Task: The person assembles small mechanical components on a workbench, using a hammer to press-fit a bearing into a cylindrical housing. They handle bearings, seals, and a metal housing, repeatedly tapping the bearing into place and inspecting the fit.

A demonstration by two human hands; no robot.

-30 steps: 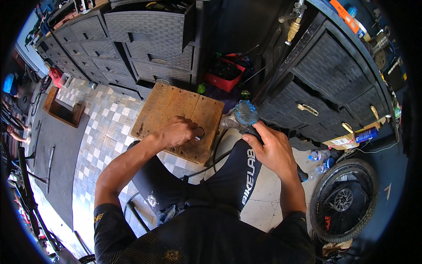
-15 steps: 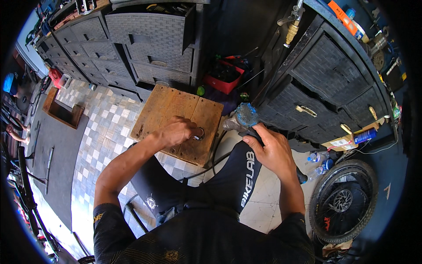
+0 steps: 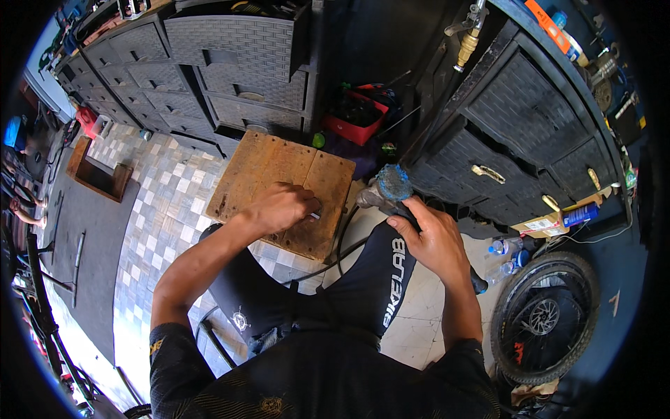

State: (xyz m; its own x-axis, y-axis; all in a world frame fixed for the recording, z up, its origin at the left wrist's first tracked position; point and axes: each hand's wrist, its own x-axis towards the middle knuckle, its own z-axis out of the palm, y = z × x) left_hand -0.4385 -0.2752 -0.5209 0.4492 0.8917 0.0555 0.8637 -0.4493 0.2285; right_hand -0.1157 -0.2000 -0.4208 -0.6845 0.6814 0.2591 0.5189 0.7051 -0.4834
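The left hand (image 3: 283, 208) pinches a small metal piece (image 3: 316, 216) over the wooden block (image 3: 289, 164); its fingers cover most of the piece, seemingly a ring. To that grip's right, the right hand (image 3: 434, 236) clasps a mallet (image 3: 394, 184). Beyond the mallet sits a red bin (image 3: 368, 128); right of the right hand, 2 bottles (image 3: 505, 247) and a wheel (image 3: 543, 316); ahead of the left, black drawers (image 3: 234, 45).

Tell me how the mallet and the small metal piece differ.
Size: the mallet is far larger than the visible bit of the small metal piece.
Colour: the mallet's head is dark with ragged blue edging; the small metal piece looks silvery.
Place: the right hand grips the mallet beside the wooden block; the left hand holds the small metal piece over its top.
Shared: both are hand-held.
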